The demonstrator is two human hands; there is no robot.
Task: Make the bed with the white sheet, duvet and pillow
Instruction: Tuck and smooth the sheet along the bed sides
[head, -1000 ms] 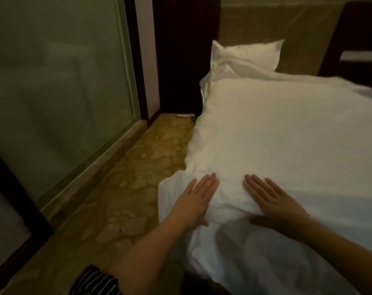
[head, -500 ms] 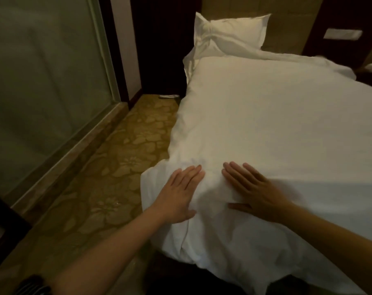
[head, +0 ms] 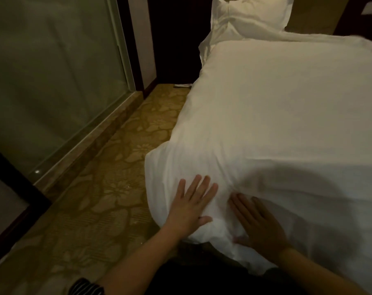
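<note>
Both hands are down flat on the white duvet (head: 276, 124), palms pressing and fingers straight, gripping nothing. I have the left hand (head: 191, 209) on the outer side of the near corner, where the cloth rounds over and drops toward the floor, and the right hand (head: 259, 224) just beside it on the inner side, with a narrow strip of bunched fabric between them. I read that placement as smoothing, not lifting: open palms spread the pressure, so the creases at the corner get pushed out without dragging the whole cover askew, and one hand on each side of the ridge lets me flatten it from both flanks. The duvet covers nearly all the sleeping surface in view and lies fairly smooth up the middle. Its left edge hangs over toward the patterned carpet (head: 117, 188) that runs along the glass partition (head: 53, 71). The pillow (head: 251, 15) stands at the far end against the tan headboard (head: 315, 15), touching the duvet's upper edge, so by my judgement the task is close to done and only this corner needs tidying. The sheet I cannot pick out separately; if it is on, it is hidden under the duvet. My worry is the loose fold hanging below the right palm, which may need tucking and not just pressing. A striped sleeve (head: 86, 286) shows at the left forearm
</note>
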